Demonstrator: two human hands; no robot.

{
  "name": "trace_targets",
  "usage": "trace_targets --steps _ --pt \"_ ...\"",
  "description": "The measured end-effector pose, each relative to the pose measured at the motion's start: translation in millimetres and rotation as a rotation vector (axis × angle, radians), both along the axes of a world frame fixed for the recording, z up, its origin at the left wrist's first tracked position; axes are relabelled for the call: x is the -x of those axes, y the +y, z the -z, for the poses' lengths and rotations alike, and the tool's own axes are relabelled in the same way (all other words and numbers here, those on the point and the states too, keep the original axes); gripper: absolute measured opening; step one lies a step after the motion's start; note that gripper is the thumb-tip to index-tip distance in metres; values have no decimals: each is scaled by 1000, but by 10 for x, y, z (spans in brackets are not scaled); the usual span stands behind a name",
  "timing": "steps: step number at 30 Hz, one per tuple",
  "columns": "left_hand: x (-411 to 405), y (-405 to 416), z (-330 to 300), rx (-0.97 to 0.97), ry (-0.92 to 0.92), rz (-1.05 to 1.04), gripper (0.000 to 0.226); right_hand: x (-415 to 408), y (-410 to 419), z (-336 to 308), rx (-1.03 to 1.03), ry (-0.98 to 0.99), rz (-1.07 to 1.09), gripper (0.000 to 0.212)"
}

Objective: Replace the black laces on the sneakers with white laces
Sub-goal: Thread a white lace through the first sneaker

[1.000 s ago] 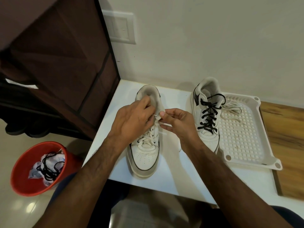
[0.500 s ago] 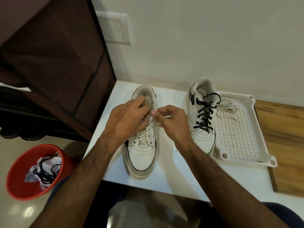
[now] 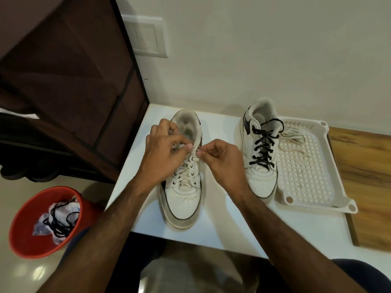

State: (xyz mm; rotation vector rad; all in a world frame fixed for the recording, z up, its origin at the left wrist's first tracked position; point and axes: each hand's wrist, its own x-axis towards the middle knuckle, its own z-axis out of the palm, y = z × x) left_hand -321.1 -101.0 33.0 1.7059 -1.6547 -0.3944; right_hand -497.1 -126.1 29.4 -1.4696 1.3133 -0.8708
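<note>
At the near sneaker (image 3: 183, 193)'s 12 o'clock eyelets, both hands, left hand (image 3: 167, 149) and right hand (image 3: 222, 157), pinch the white lace (image 3: 186, 168); next, thread the top eyelet.

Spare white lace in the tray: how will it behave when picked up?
The white lace lies in loose coils in the tray, so it is probably limp and light. It may drape, and could snag on the grid holes.

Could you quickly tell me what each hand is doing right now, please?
Left hand: fingers curled, pinching the white lace at the top of the left sneaker.
Right hand: pinching the same lace's end.
</note>
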Motion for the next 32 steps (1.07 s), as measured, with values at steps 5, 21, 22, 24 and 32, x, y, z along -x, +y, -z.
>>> trace_targets --steps 5,21,22,24,32 --pt "69 18 5 -58 -197 -34 18 25 -3 -13 5 -13 -31 9" --pt "25 4 -31 -140 -57 -10 15 336 -237 -291 -295 -818 44 6" --pt "16 2 -24 -136 -54 -7 15 328 -218 -316 -249 -562 3 3" --pt "11 -5 -4 -129 -51 -8 12 266 -129 -320 -121 1 -148 11" --pt "-15 -60 7 -162 -4 -26 24 67 -119 -192 101 228 -315 13"
